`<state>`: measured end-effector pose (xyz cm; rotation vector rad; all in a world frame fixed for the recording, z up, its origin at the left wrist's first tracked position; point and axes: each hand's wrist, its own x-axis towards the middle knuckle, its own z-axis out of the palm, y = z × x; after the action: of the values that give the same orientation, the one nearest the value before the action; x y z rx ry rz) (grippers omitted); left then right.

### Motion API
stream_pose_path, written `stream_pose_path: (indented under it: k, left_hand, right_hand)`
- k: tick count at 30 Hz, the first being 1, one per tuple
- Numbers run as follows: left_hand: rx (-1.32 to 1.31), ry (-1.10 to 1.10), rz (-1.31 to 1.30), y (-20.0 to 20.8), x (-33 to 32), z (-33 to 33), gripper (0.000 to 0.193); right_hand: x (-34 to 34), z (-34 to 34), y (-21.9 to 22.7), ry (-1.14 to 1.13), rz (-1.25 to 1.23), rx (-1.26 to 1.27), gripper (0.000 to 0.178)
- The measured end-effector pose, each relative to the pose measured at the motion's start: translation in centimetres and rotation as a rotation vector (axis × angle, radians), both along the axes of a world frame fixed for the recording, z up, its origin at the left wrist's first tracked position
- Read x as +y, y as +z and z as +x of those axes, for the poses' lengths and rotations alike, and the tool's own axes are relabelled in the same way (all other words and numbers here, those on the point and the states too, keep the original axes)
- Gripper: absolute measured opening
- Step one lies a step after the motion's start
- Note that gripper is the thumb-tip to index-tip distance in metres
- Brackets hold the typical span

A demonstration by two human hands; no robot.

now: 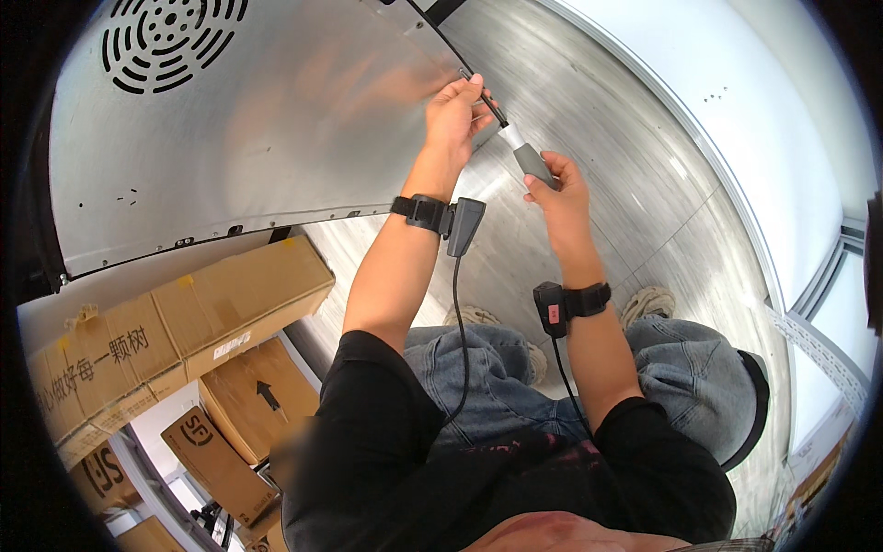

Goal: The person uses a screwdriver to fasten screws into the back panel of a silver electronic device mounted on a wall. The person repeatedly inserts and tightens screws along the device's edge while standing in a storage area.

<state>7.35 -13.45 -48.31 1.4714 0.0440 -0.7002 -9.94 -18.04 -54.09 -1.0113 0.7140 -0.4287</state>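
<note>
The right hand (pixel 559 187) is gripping the grey-handled tool (pixel 530 161) by its near end, seemingly to steer it. Farther out, the left hand (pixel 452 112) is apparently pinching the dark shaft (pixel 498 113) ahead of the white collar (pixel 510 135), likely to steady it, so the 2 hands are holding the tool slantwise beside the metal panel (pixel 313 120), above the grey floor (pixel 671 184)

Grey wood-grain floor (pixel 658 189), white panel (pixel 736 101) at right, cardboard boxes (pixel 239 287)

Large dark Chinese characters (pixel 97 368) run along the long cardboard carton (pixel 248 281) at left; lower left, a black arrow (pixel 267 395) marks one box (pixel 235 396), black Latin lettering (pixel 196 431) the narrower box (pixel 225 474) beside it.
</note>
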Motion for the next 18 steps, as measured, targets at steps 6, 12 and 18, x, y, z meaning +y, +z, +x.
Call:
stream_pose_path:
  k: [6,12,18]
  left_hand:
    - [-0.025,-0.009,0.017,-0.8,0.0,0.5,0.013]
    - [-0.040,0.025,0.003,-0.4,0.0,0.1,0.018]
    - [-0.031,0.063,-0.018,0.2,-0.6,-0.4,0.026]
  right_hand:
    - [0.1,-0.1,0.9,0.071,0.234,-0.051,0.034]
    - [-1.1,-0.5,1.4,0.189,0.425,-0.066,0.033]
    - [-0.1,-0.2,-0.2,0.070,0.056,-0.027,0.042]
